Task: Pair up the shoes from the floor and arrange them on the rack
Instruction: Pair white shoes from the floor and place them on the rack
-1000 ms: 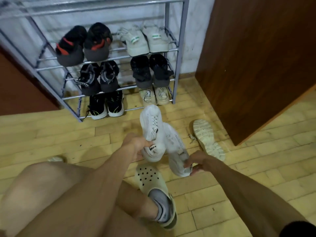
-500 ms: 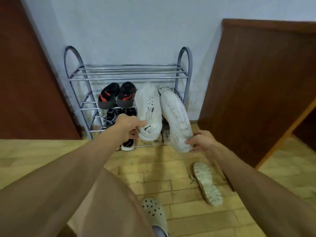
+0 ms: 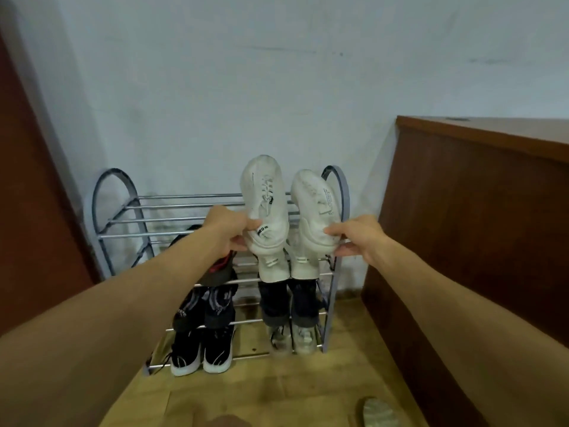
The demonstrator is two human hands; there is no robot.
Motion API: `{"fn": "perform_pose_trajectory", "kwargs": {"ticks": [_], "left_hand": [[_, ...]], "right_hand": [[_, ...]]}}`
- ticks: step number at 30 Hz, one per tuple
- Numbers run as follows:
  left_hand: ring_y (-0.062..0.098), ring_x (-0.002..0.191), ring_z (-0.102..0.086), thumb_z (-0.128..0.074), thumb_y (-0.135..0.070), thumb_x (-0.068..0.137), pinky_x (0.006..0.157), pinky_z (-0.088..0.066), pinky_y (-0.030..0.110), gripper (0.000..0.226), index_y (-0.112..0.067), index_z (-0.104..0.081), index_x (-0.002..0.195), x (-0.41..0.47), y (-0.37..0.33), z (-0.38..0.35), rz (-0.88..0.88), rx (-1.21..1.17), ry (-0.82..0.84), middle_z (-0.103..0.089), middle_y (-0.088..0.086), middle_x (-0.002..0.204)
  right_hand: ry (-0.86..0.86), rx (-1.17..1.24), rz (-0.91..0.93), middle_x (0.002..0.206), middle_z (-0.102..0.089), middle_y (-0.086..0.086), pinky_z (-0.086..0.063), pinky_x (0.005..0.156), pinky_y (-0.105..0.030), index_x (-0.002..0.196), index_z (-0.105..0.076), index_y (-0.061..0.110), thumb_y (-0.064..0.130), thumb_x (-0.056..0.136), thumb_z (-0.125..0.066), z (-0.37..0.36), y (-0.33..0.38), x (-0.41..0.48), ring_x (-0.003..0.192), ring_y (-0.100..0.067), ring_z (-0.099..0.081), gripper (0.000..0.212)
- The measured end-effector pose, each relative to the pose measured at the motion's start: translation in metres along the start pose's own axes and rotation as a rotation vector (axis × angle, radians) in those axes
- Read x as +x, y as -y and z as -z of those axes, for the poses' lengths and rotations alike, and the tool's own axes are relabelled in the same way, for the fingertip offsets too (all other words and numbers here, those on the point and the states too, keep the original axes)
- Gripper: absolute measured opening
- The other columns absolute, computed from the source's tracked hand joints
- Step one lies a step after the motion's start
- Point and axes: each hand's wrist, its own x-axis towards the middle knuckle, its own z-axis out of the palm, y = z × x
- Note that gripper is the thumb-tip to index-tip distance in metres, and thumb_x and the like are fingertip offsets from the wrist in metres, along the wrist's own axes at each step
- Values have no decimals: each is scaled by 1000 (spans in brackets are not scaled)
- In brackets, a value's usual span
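Observation:
I hold two white sneakers toes-up over the right side of the grey metal shoe rack (image 3: 184,196). My left hand (image 3: 229,229) grips the heel of the left white sneaker (image 3: 264,204). My right hand (image 3: 354,238) grips the heel of the right white sneaker (image 3: 317,208). Both shoes hang at the height of the bare top shelf (image 3: 172,220). Beneath them, a white pair (image 3: 288,266) sits on the second shelf, partly hidden.
Lower shelves hold a red-and-black pair (image 3: 220,266), dark pairs (image 3: 289,300), black sneakers with white soles (image 3: 201,352) and a pale pair (image 3: 292,337). One loose shoe (image 3: 380,412) lies sole-up on the wood floor. A brown cabinet (image 3: 468,229) stands right, a brown door (image 3: 34,211) left.
Both hands lifted the white sneakers from floor level up to the rack's top shelf. The view rose, so the floor and my leg have mostly left the frame.

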Motion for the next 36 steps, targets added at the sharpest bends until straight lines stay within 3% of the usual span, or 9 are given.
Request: {"fn": "perform_pose_trajectory", "kwargs": {"ticks": [5,11,14,17,22,26,30,34,36], "left_hand": [[27,73,-68,-77,-4,74,58,-58,38,28,3,-63,98,58,-14,-17,-31,-2,-45,-70,17,95],[35,81,-71,-77,-2,74,67,-59,55,23,5,-64,92,106,-13,-35,-2,-18,-104,-70,21,99],[36,84,-71,-75,-5,77,68,-60,52,34,6,-62,106,114,-8,-38,26,47,-103,-68,21,106],[36,89,-69,-72,-7,82,73,-60,50,24,4,-59,98,111,-8,-37,39,88,-71,-65,20,106],[22,68,-59,-64,-11,87,53,-54,29,12,-4,-58,96,81,-6,-38,-26,144,-70,-56,7,81],[24,85,-56,-60,-19,86,75,-51,33,14,-16,-50,76,37,12,-47,-172,200,-113,-55,5,85],[22,91,-57,-62,-26,86,86,-51,38,10,-20,-55,87,-23,51,-73,-181,306,47,-56,-1,87],[16,80,-55,-61,-26,90,75,-50,30,7,-20,-61,87,-66,110,-105,-100,484,337,-60,1,89],[18,81,-59,-62,-23,90,70,-45,24,8,-15,-65,89,-76,147,-123,-69,586,464,-63,5,90]], "right_hand": [[-30,-10,17,102,-70,-19,-62,67,-41,95,-66,-4,4,71,-81,-10,11,56,85,-30,-72,30],[-39,76,33,100,-69,-17,-60,77,-48,74,-60,11,2,73,-80,-26,9,104,93,-31,-70,21],[-13,76,14,109,-69,-18,-59,80,-47,84,-63,9,5,76,-78,-26,4,113,96,-31,-70,18],[43,-25,17,111,-69,-14,-60,75,-39,114,-64,8,15,80,-76,-22,2,110,89,-26,-69,36],[73,-130,46,112,-65,-13,-60,71,-35,120,-62,6,15,86,-69,-10,-4,83,85,-21,-60,36],[67,-255,72,94,-63,-9,-60,72,-33,113,-65,7,12,89,-65,14,-26,48,82,-18,-62,25],[188,-404,-32,102,-64,-6,-57,68,-28,98,-66,14,15,91,-63,47,-78,6,85,-17,-63,8],[191,-595,-149,110,-63,-13,-58,85,-39,120,-63,5,15,94,-57,78,-154,-29,101,-30,-65,28],[179,-619,-228,104,-62,-17,-56,87,-42,123,-61,0,12,94,-55,92,-198,-44,96,-31,-65,31]]}}
